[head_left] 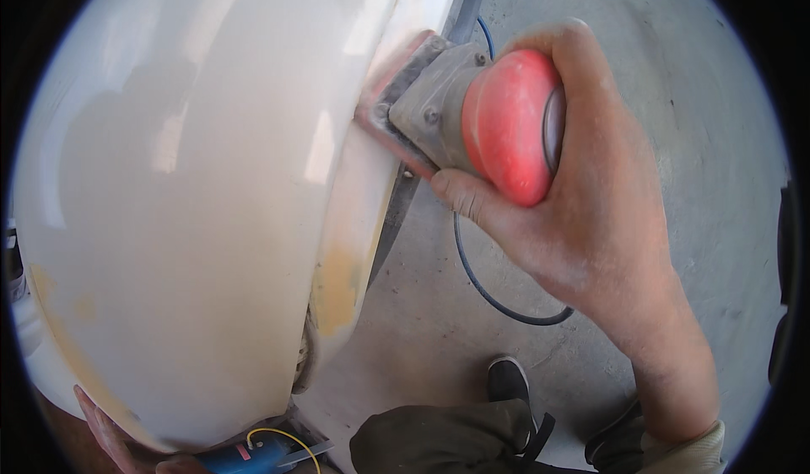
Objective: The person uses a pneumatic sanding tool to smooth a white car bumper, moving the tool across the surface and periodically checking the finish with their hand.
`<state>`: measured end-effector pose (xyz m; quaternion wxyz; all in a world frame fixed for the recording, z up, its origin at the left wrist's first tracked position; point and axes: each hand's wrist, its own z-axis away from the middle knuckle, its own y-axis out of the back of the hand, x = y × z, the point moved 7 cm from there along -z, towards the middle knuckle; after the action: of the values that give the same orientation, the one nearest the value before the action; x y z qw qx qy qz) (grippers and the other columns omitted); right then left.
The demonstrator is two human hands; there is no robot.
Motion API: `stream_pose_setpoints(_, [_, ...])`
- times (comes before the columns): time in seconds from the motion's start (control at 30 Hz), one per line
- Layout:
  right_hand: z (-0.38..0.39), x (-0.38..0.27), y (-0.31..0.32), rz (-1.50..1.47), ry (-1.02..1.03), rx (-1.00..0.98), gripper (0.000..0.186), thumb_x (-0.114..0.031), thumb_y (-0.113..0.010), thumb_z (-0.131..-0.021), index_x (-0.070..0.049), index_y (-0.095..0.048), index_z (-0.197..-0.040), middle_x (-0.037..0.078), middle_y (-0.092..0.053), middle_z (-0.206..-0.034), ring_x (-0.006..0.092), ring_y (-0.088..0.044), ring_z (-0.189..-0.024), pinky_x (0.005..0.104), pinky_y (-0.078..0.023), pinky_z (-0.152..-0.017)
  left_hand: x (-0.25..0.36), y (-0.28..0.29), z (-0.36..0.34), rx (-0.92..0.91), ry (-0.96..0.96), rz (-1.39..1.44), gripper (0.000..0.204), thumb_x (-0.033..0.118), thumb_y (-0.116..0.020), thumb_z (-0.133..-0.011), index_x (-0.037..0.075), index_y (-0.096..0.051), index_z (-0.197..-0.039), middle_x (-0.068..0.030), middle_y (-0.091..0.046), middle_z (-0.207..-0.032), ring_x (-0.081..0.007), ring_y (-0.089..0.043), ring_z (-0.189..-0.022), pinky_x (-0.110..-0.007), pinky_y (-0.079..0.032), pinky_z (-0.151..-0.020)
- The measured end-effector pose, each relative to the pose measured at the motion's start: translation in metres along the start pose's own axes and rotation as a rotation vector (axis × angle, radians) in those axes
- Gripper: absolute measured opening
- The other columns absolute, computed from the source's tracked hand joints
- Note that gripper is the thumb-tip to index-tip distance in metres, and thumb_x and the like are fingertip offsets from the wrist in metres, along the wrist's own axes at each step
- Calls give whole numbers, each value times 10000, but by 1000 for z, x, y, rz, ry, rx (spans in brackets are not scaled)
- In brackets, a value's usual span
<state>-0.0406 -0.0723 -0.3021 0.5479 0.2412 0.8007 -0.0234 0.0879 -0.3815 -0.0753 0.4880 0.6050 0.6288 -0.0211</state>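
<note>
My right hand (595,196) is wrapped round the red cap of a sander (515,128), fingers over its far side and thumb along its near side. The sander's flat, angular pad (395,107) rests against the outer edge of a glossy white vehicle body panel (211,221). Lower along that edge is a yellowish sanded patch (337,288). At the bottom left, my left hand (105,432) is partly cut off by the picture's rim. Its fingers are stretched out beside the panel's near rim, with nothing visible in them.
A dark hose (494,304) loops over the grey concrete floor (717,221) under my right hand. Beneath the panel's near end lies a blue object (245,457) with a thin yellow cord. My shoe (509,381) and dark trouser leg (439,436) are close below.
</note>
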Motion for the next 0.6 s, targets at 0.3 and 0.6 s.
stream_pose_setpoints(0.3, [58,-33,-28,-43,289,50,483,-38,-822,-675,-87,-629,-1115,95,-623,-1008,267,-666,-743,345,-549,-604,17,-6,11,29,-24,13,720,480,-236,-1083,-73,-448,-1491,-286,-485,-1524,-439,-473,-1419,-572,-367,-1180])
stream_pose_setpoints(0.6, [-14,47,9,-151,404,178,597,16,-863,-623,-118,-623,-1154,96,-640,-974,308,-646,-880,360,-530,-762,42,-28,-6,21,-76,19,674,431,-300,-1073,-85,-469,-1471,-282,-493,-1520,-436,-477,-1417,-567,-362,-1185])
